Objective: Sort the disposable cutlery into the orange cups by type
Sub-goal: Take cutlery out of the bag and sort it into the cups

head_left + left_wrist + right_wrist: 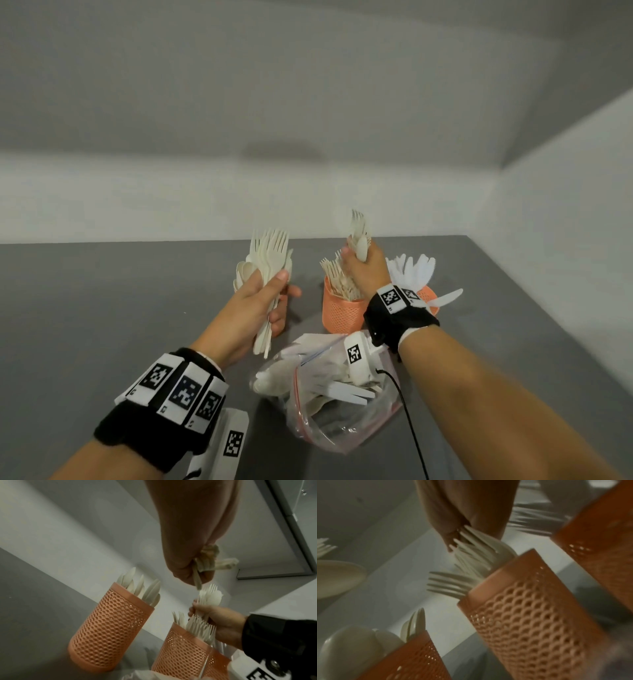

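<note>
Two hands gripping cutlery above three orange cups

The left hand is clutching a mixed bundle of forks and spoons at frame centre; the right hand is grasping a few forks just above the fork cup. Three orange cups are standing in all — the spoon cup, the fork one, and a knife cup behind the right wrist. One clear bag is lying at lower centre — bare grey table is stretching leftward.

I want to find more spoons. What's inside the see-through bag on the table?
The plastic bag holds a jumble of pale cutlery; flat white handles show clearly. The right wrist's camera mount covers part, so spoons can't be confirmed.
</note>
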Demonstrator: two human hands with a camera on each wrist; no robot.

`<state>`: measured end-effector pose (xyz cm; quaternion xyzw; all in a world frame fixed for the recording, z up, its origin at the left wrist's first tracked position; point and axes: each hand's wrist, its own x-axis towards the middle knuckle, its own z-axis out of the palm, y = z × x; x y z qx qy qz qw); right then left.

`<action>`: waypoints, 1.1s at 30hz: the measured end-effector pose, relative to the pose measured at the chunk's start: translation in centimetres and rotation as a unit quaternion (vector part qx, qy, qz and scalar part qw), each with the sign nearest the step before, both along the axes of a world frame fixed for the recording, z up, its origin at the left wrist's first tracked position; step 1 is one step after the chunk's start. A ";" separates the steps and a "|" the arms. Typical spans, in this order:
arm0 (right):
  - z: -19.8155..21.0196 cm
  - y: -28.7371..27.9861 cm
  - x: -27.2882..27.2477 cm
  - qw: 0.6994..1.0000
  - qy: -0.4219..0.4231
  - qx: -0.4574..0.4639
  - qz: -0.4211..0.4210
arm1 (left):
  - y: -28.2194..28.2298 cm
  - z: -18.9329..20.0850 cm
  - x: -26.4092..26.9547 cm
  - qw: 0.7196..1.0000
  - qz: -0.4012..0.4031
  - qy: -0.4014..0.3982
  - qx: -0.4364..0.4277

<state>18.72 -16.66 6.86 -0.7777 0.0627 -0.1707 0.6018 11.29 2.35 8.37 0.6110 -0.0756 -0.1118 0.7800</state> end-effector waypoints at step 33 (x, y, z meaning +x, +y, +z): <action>3.5 2.7 -6.8 0.977 0.083 -0.149 0.126 | -5.2 -0.1 -0.2 0.963 -0.061 -0.100 0.241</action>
